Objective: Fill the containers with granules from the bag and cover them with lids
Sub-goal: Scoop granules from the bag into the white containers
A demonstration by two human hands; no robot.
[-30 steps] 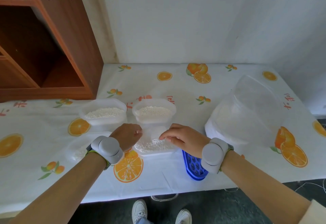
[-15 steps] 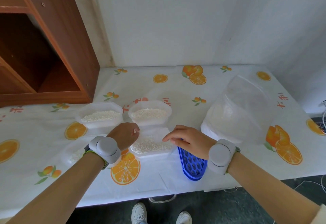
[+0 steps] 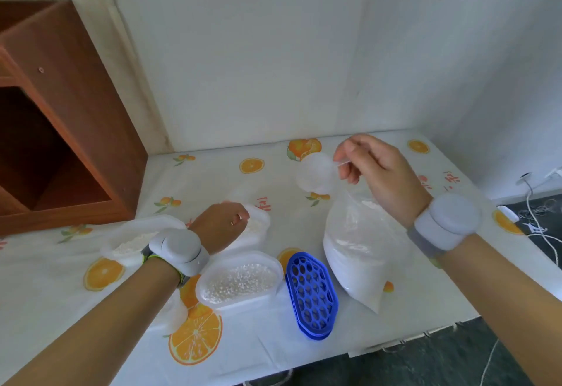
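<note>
Three translucent containers hold white granules: a near container (image 3: 240, 279), a back middle container (image 3: 260, 227) and a back left container (image 3: 137, 239). My left hand (image 3: 222, 224) hovers over the back middle container with its fingers curled in; I see nothing in it. My right hand (image 3: 377, 172) is raised above the clear bag of granules (image 3: 359, 251) and pinches the handle of a clear plastic scoop (image 3: 316, 174). A stack of blue honeycomb lids (image 3: 313, 291) lies between the near container and the bag.
A brown wooden shelf unit (image 3: 76, 130) stands at the back left on the orange-print tablecloth (image 3: 60, 309). Another translucent plastic piece (image 3: 176, 312) lies under my left forearm. White cables (image 3: 535, 200) run on the floor to the right. The wall is close behind.
My right hand left the near container and rose over the bag, now holding the scoop. My left hand moved from the near container back to the middle one. The view tilted up.
</note>
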